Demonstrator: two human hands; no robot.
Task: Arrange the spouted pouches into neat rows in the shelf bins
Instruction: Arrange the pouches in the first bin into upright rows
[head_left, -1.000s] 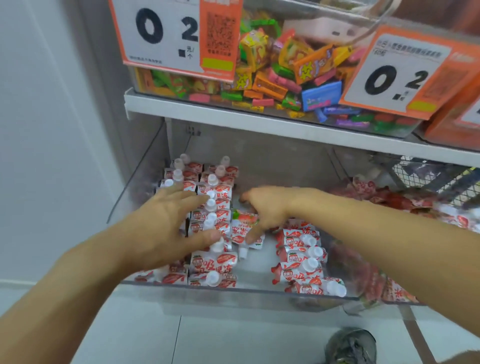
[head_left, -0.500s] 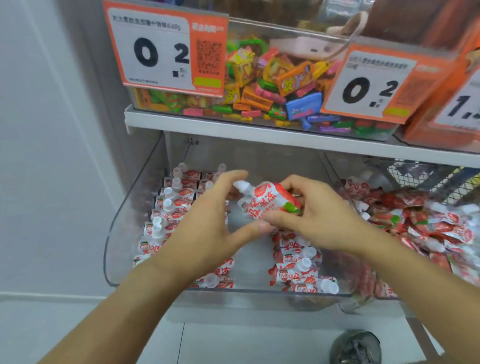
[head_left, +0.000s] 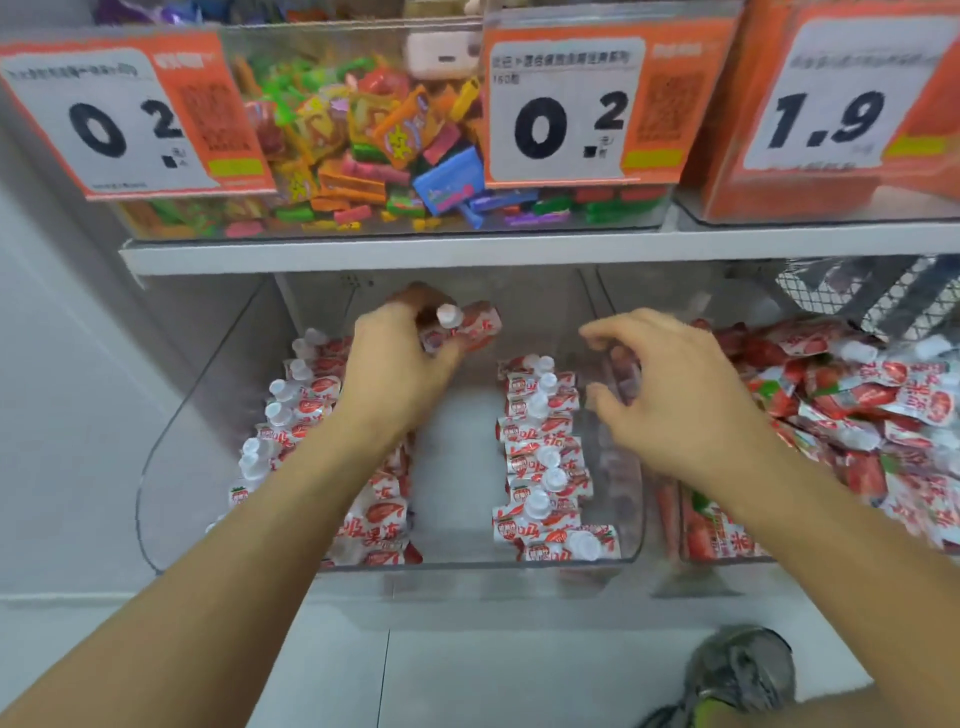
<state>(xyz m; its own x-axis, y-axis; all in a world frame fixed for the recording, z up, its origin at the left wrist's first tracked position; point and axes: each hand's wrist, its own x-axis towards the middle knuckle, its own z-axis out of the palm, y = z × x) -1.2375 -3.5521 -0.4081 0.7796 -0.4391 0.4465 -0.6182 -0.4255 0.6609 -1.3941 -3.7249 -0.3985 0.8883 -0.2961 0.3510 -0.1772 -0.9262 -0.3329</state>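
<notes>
Shop shelf, clear bin (head_left: 171, 415) below candy. Your left hand (head_left: 400, 374) grips pouch (head_left: 467, 327) at bin's 12 o'clock; right hand (head_left: 670, 395) empty, fingers loosely curled. Pouch likely light, soft, slick: pinch near stiff spout.

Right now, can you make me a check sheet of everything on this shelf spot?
Surface: clear bin under a white shelf.
Job's things: rows of pouches in the bin; one pouch held at the back; a loose heap in the next bin.
Clutter: nothing seen.
Grippers: left hand grips the pouch; right hand holds nothing, fingers loosely curled.
Cables: nothing seen.
Surroundings: candy bin, price tags, shoe on the floor.
</notes>
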